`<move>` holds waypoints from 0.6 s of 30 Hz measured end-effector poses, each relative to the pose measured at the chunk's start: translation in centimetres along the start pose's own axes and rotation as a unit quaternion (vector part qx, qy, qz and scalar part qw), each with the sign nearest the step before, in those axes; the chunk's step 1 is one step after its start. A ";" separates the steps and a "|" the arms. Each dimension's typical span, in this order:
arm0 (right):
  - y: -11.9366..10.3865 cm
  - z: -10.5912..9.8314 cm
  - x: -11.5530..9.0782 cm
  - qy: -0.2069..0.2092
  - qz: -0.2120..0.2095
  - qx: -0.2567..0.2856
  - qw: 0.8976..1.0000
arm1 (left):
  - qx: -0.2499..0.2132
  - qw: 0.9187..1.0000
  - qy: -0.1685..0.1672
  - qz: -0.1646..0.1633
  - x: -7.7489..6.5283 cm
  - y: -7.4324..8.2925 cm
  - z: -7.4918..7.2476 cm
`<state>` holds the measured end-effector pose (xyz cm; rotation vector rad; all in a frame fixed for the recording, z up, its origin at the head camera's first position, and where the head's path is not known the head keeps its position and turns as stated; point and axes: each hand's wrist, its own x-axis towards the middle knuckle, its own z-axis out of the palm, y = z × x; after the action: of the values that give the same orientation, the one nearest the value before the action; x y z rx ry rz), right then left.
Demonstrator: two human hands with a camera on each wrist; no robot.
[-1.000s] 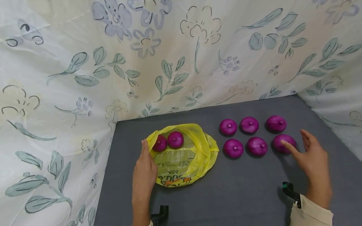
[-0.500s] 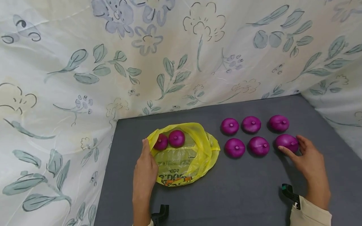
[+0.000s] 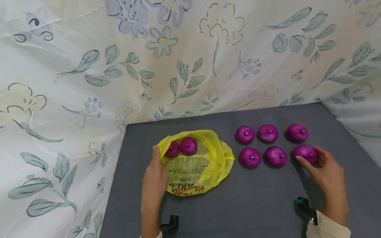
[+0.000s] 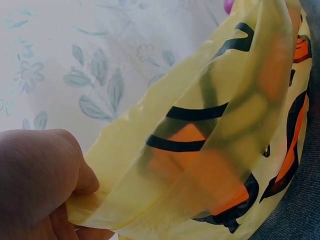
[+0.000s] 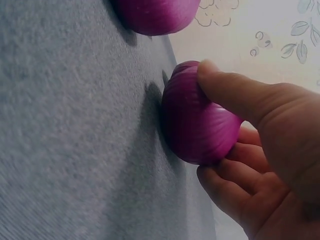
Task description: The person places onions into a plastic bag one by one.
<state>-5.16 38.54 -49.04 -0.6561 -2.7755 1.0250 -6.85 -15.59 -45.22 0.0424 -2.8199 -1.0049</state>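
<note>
At the right end of the front row, my right hand grips a purple-red onion. The right wrist view has the thumb along the upper side of this onion and the fingers curled under the other side, close to the grey surface. On the left, my left hand holds the rim of a yellow plastic bag. In the left wrist view the thin edge of the bag is pinched between thumb and fingers. The bag lies with its mouth wide; two onions show inside, one partly hidden by the rim.
Several more purple-red onions stand in two rows right of the bag on the grey tabletop. A pale cloth with printed flowers and leaves hangs behind and at both sides. Each wrist wears a black mount.
My right hand has come in from the right of the front-row end onion and now has thumb and fingers around it. The left hand stays at the bag's rim.
</note>
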 end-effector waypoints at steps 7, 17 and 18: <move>-0.1 0.4 -0.1 0.028 0.038 0.017 0.999 | -0.007 1.000 0.004 0.007 0.0 -0.1 0.0; -0.8 0.3 -0.4 0.073 0.089 0.036 0.993 | -0.014 1.000 0.009 0.007 -0.1 -0.1 -0.1; -1.0 0.3 -0.4 0.079 0.093 0.044 0.992 | -0.015 1.000 0.009 0.007 -0.1 -0.1 -0.1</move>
<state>-5.24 37.46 -48.59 -0.9537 -2.5567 1.0705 -6.69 -15.78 -45.21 0.0300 -2.7841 -1.0376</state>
